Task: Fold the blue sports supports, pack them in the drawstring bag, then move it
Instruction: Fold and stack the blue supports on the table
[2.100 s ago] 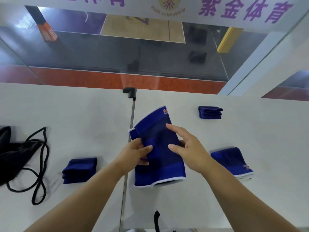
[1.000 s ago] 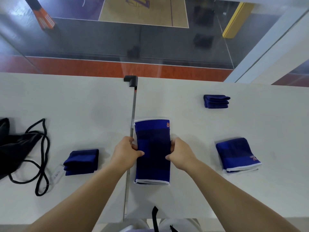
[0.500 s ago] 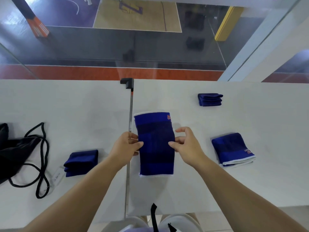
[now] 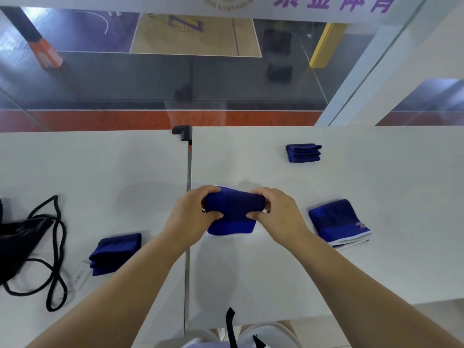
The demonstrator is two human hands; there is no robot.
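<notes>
- I am seeing the blue knee support [image 4: 232, 214] doubling over, white-trimmed hem nearest me.
- My left hand [image 4: 192, 214] and right hand [image 4: 278, 212] are pinching its folded edge.

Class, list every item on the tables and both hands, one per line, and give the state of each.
Centre support: half folded, gripped.
Left hand: gripping it.
Right hand: gripping it.
Left support: folded.
Far support: folded.
Right support: lying flat.
Drawstring bag: lying slack, cords loose.

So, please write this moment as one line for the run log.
step: folding | left hand + right hand: gripping blue support | drawstring bag: left, not packed
</notes>
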